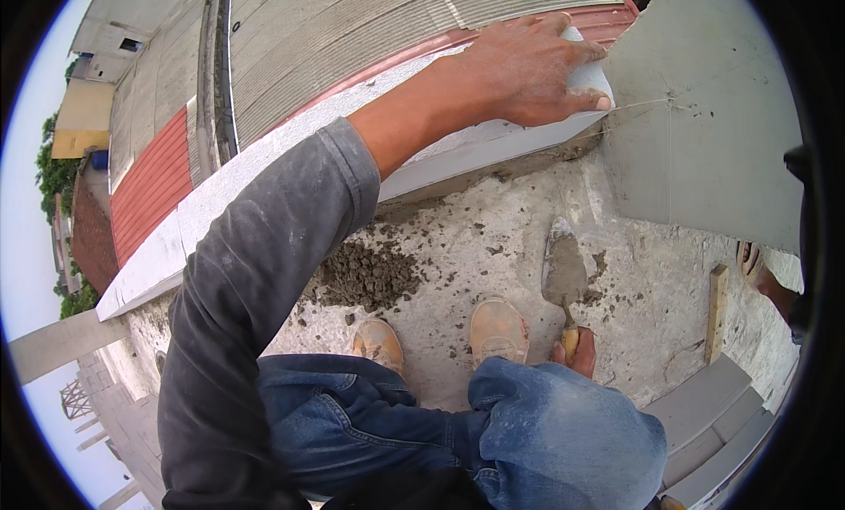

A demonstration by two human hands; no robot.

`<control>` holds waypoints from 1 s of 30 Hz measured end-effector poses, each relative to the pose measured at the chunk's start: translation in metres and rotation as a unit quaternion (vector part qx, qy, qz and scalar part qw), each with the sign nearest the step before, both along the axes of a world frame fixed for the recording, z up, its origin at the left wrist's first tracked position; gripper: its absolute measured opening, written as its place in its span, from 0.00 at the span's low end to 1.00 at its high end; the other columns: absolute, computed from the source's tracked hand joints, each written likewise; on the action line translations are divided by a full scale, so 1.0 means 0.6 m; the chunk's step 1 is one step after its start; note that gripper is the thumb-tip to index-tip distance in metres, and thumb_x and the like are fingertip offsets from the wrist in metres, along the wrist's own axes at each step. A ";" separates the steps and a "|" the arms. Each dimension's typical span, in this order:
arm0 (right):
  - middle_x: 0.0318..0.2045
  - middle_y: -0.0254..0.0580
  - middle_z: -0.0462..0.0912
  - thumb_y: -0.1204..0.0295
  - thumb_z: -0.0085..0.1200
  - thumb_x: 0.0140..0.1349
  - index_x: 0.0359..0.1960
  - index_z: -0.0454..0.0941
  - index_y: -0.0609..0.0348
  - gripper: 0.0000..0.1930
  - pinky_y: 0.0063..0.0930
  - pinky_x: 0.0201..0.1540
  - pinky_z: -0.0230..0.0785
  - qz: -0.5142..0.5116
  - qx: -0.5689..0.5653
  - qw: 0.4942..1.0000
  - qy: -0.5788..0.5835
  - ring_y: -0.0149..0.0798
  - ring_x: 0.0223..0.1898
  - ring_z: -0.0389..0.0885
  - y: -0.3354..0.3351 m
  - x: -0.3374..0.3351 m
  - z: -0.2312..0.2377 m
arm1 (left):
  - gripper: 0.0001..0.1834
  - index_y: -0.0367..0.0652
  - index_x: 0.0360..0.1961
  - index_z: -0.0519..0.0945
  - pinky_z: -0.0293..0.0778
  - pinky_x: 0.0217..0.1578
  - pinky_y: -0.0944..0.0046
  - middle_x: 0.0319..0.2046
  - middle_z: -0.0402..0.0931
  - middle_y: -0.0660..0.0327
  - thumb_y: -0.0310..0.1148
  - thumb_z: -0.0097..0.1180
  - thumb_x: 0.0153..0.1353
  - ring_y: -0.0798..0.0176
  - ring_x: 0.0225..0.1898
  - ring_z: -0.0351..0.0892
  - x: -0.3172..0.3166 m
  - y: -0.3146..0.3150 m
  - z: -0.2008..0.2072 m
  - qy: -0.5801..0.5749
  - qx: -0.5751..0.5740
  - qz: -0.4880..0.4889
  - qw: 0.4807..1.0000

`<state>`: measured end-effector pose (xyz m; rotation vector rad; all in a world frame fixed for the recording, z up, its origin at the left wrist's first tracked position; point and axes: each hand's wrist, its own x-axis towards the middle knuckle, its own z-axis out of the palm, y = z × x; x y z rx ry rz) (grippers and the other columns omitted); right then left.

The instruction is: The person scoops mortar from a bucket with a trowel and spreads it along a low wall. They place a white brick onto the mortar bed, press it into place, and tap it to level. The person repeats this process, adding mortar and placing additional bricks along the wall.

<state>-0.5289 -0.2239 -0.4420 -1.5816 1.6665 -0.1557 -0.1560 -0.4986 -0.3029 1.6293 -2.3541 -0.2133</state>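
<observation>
Grey sleeve (pixel 255 272) closest. White block (pixel 475 154) beyond, left hand (pixel 537 74) stretched wide, clasping its far end: hard pressure might shift it. Mortar-laden trowel (pixel 565 264) low, right hand (pixel 583 352) curled round its handle; tilting could spill. Thumb might snag string (pixel 642 103).

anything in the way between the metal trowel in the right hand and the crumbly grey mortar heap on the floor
Nothing large visible: between the mortar-smeared metal trowel in the right hand and the crumbly grey mortar heap lies pale concrete floor with scattered grey crumbs. The dusty tan shoes stand nearer the person.
</observation>
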 end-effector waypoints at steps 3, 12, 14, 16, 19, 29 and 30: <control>0.38 0.62 0.84 0.76 0.62 0.65 0.54 0.74 0.64 0.17 0.54 0.42 0.76 0.094 0.020 0.995 -0.040 0.65 0.39 0.85 -0.045 0.010 0.046 | 0.45 0.53 0.76 0.73 0.70 0.72 0.41 0.73 0.69 0.40 0.74 0.45 0.71 0.39 0.75 0.68 0.010 0.008 -0.001 0.006 -0.004 -0.006 1.000; 0.33 0.60 0.86 0.60 0.60 0.71 0.54 0.79 0.61 0.19 0.50 0.36 0.77 0.320 -0.011 0.945 -0.071 0.62 0.33 0.87 -0.194 0.103 0.103 | 0.44 0.54 0.80 0.66 0.60 0.78 0.40 0.76 0.65 0.43 0.72 0.37 0.74 0.42 0.80 0.60 0.092 0.050 0.000 0.004 0.023 0.042 0.999; 0.35 0.61 0.86 0.62 0.61 0.68 0.53 0.79 0.62 0.19 0.49 0.35 0.76 0.304 -0.038 0.946 -0.110 0.62 0.34 0.87 -0.194 0.106 0.100 | 0.44 0.55 0.80 0.65 0.58 0.79 0.39 0.77 0.64 0.45 0.72 0.36 0.74 0.43 0.80 0.59 0.115 0.069 -0.002 -0.007 0.024 0.057 0.998; 0.36 0.59 0.84 0.63 0.63 0.64 0.53 0.79 0.61 0.20 0.47 0.33 0.75 0.298 -0.138 0.933 -0.147 0.60 0.31 0.85 -0.186 0.101 0.096 | 0.44 0.57 0.80 0.65 0.56 0.79 0.38 0.78 0.63 0.47 0.72 0.35 0.74 0.43 0.81 0.57 0.139 0.091 -0.005 -0.013 0.019 0.063 0.998; 0.33 0.56 0.82 0.60 0.65 0.66 0.53 0.79 0.60 0.20 0.47 0.32 0.75 0.346 -0.229 0.899 -0.138 0.58 0.29 0.84 -0.179 0.086 0.090 | 0.43 0.58 0.81 0.64 0.55 0.80 0.36 0.79 0.62 0.49 0.71 0.36 0.74 0.44 0.81 0.56 0.170 0.120 -0.005 -0.032 0.058 0.083 0.994; 0.29 0.50 0.86 0.59 0.60 0.73 0.52 0.75 0.55 0.16 0.50 0.28 0.77 0.396 -0.128 0.909 -0.013 0.57 0.27 0.86 -0.197 0.080 0.065 | 0.47 0.57 0.82 0.62 0.54 0.79 0.36 0.79 0.61 0.49 0.74 0.34 0.72 0.43 0.82 0.55 0.182 0.143 -0.003 0.008 0.097 0.105 0.990; 0.30 0.51 0.86 0.59 0.60 0.73 0.51 0.75 0.55 0.16 0.50 0.28 0.77 0.403 -0.126 0.906 0.028 0.57 0.27 0.86 -0.198 0.079 0.066 | 0.47 0.57 0.82 0.61 0.54 0.79 0.35 0.79 0.61 0.49 0.74 0.34 0.72 0.43 0.81 0.56 0.181 0.145 -0.002 0.006 0.097 0.106 0.990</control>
